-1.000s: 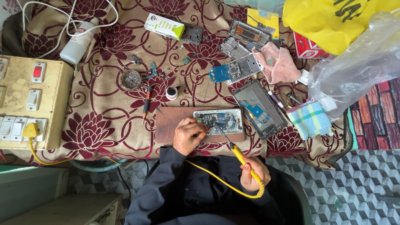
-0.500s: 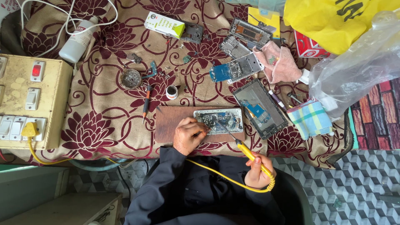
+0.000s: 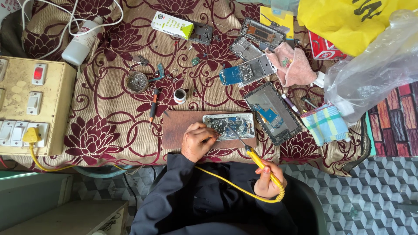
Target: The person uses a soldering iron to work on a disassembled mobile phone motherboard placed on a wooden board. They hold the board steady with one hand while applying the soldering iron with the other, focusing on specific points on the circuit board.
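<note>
An opened phone with its circuit board showing [image 3: 230,125] lies on a brown board [image 3: 178,127] at the near edge of the flowered cloth. My left hand [image 3: 197,141] rests at the phone's left end, fingers pinched on a thin tool that I cannot make out clearly. My right hand [image 3: 268,179] grips a yellow soldering iron [image 3: 261,163] by its handle; its thin metal tip reaches up to the phone's board. A yellow cord runs from the iron across my dark sleeve.
Several dismantled phone frames [image 3: 272,112] and boards [image 3: 246,72] lie at the back right. A pink cloth [image 3: 294,65], checked cloth [image 3: 325,124], plastic bags [image 3: 374,65], switch box [image 3: 30,106], white bottle [image 3: 82,41], round tin [image 3: 137,81], small pot [image 3: 179,95] and a red pen-like tool [image 3: 152,106] surround the board.
My right hand with the soldering iron has shifted slightly right and back, the cord loop moving with it. My left hand stays at the phone.
</note>
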